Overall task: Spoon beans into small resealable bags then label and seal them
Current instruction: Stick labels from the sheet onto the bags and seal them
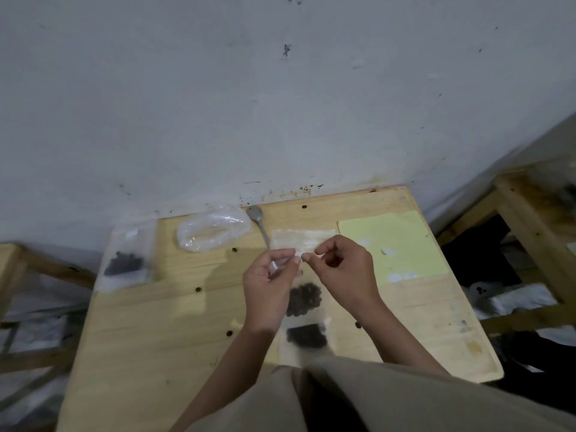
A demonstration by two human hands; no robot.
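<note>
My left hand [270, 285] and my right hand [341, 269] are raised over the middle of the wooden table [156, 322]. Both pinch the top edge of a small clear bag [304, 299] that hangs between them with dark beans in its lower part. A second bag of beans [307, 336] lies on the table under it. Empty clear bags [304, 239] lie just behind my hands. A metal spoon [258, 220] lies near the wall. A yellow label sheet [394, 241] with a few white labels is at the right.
A filled bean bag [126, 260] lies at the table's left edge. An open clear plastic bag [212, 227] sits by the wall. Wooden frames stand at the left [37, 266] and the right [536, 232] of the table. My beige clothing fills the bottom.
</note>
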